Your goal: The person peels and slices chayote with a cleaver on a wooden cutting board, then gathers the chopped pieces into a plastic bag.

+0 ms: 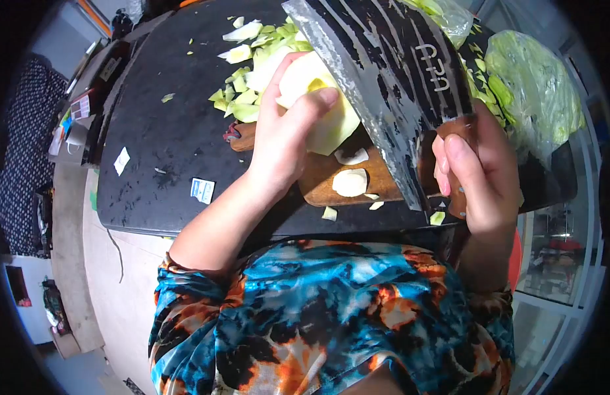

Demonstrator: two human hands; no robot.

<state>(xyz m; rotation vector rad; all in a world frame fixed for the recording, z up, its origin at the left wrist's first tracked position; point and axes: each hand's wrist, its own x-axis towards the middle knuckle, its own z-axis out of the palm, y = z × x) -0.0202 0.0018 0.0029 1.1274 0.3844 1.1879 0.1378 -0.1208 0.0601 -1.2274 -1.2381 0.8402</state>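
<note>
My left hand point(283, 135) is closed around a pale green-white piece of cabbage point(339, 126), the thumb pressed on its inner side. In my right hand point(486, 174) is the wooden handle of a large cleaver point(384, 72), with a dark, streaked blade. The blade slants across the view, its pale edge toward the cabbage; whether the two touch I cannot tell. Below them lies a wooden cutting board point(321, 189), partly hidden by the blade and my left hand. A round white slice point(350, 183) and small scraps rest on it.
Chopped cabbage point(246, 99) is heaped on the black table point(160, 138) behind my left hand. A clear plastic bag point(532, 85) with green leaves stands at the right. A small blue-and-white packet point(202, 190) and a white scrap point(121, 161) lie at the left.
</note>
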